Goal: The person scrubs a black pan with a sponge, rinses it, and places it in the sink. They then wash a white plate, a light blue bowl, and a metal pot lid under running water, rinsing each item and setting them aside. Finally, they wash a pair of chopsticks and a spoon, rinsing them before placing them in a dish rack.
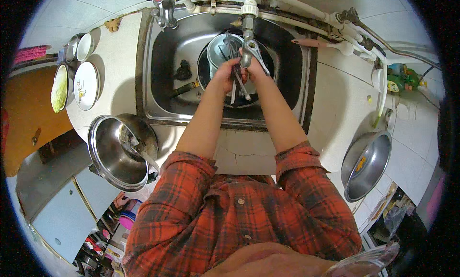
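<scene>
A bundle of long, thin utensils [234, 91], some like chopsticks, is held over the sink [169, 50]. My left hand [226, 73] grips it from the left. My right hand [254, 69] closes on it from the right, partly hidden by the metal faucet [248, 49] just above. Under the hands sits a dark round pan or basin [267, 85] with a pale bowl [217, 49] inside. What else the pan holds is mostly covered by my hands and the utensils.
Left of the sink stand a large steel pot [107, 151] with a ladle, stacked plates [86, 85] and a cabbage [59, 88] in a bowl. A steel basin [366, 167] leans at right. A pink-handled utensil [316, 43] lies by the pipes. A dark scrubber [183, 70] rests in the sink.
</scene>
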`<action>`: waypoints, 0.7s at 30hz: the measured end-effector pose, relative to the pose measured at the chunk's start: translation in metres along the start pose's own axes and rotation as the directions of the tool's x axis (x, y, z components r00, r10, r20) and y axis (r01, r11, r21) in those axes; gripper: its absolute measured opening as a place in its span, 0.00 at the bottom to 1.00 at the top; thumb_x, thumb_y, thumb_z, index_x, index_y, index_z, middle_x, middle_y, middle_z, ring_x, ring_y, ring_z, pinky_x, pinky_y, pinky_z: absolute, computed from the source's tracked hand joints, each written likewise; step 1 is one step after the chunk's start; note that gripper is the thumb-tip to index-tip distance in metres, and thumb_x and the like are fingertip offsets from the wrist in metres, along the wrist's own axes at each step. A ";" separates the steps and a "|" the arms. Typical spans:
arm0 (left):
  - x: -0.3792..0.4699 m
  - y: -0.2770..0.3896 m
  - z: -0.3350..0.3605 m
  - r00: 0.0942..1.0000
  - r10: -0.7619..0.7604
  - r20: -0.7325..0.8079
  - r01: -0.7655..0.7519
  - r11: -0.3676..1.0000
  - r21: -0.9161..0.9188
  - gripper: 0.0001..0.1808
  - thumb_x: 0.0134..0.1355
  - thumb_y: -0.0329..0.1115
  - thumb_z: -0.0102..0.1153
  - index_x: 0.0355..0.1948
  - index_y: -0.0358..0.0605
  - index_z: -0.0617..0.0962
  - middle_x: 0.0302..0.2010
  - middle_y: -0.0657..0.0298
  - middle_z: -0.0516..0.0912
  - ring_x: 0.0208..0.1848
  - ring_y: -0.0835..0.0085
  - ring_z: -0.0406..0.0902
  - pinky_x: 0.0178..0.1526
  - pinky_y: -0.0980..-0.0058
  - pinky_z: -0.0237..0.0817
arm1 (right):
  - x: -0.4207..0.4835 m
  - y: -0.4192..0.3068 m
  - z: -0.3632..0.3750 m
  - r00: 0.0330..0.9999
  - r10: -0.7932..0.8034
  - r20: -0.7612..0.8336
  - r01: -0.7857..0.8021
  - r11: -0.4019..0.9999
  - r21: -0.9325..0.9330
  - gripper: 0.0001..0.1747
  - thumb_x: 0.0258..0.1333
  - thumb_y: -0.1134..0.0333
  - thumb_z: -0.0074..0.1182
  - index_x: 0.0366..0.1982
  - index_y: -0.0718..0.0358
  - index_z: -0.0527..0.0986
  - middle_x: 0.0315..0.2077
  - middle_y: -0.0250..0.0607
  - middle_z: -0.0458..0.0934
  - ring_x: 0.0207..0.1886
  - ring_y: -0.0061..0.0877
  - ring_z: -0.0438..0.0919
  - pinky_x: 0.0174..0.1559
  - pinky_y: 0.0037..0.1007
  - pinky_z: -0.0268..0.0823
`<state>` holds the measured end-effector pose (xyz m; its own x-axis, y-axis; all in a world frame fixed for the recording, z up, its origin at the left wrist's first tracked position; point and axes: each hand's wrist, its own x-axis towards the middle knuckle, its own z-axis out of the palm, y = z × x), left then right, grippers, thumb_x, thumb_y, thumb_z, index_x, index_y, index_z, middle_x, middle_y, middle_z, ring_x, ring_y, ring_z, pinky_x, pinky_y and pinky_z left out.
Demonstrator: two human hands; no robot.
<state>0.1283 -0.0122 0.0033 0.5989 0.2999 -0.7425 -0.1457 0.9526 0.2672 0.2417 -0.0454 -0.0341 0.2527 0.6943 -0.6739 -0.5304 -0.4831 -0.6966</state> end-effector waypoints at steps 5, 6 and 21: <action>-0.007 -0.002 -0.011 0.999 -0.031 0.045 0.031 1.000 -0.003 0.11 0.63 0.38 0.45 0.33 0.40 0.74 0.20 0.65 0.75 0.20 0.76 0.71 0.23 0.78 0.65 | 0.003 -0.012 0.009 0.994 -0.089 0.067 0.078 0.985 0.156 0.14 0.52 0.54 0.57 0.26 0.56 0.71 0.13 0.29 0.68 0.12 0.20 0.66 0.13 0.23 0.54; -0.007 -0.002 -0.013 0.999 -0.031 0.038 0.029 0.998 0.061 0.12 0.63 0.38 0.46 0.33 0.40 0.74 0.21 0.66 0.75 0.21 0.76 0.72 0.23 0.79 0.65 | 0.005 -0.010 0.010 0.991 -0.123 0.047 0.114 0.980 0.162 0.14 0.51 0.54 0.58 0.28 0.56 0.72 0.15 0.30 0.69 0.14 0.21 0.67 0.16 0.25 0.57; 0.013 -0.035 -0.031 0.990 0.095 -0.101 -0.086 0.992 0.092 0.21 0.62 0.52 0.48 0.41 0.43 0.76 0.34 0.61 0.79 0.33 0.69 0.76 0.33 0.72 0.68 | -0.033 0.006 0.024 0.550 -0.767 0.331 0.754 0.286 -0.591 0.15 0.57 0.64 0.45 0.46 0.57 0.71 0.38 0.48 0.77 0.43 0.46 0.75 0.49 0.41 0.65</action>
<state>0.1168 -0.0400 -0.0345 0.4997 0.3929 -0.7720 -0.1233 0.9144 0.3856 0.2103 -0.0587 -0.0098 0.2783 0.9287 0.2451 0.5172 0.0702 -0.8530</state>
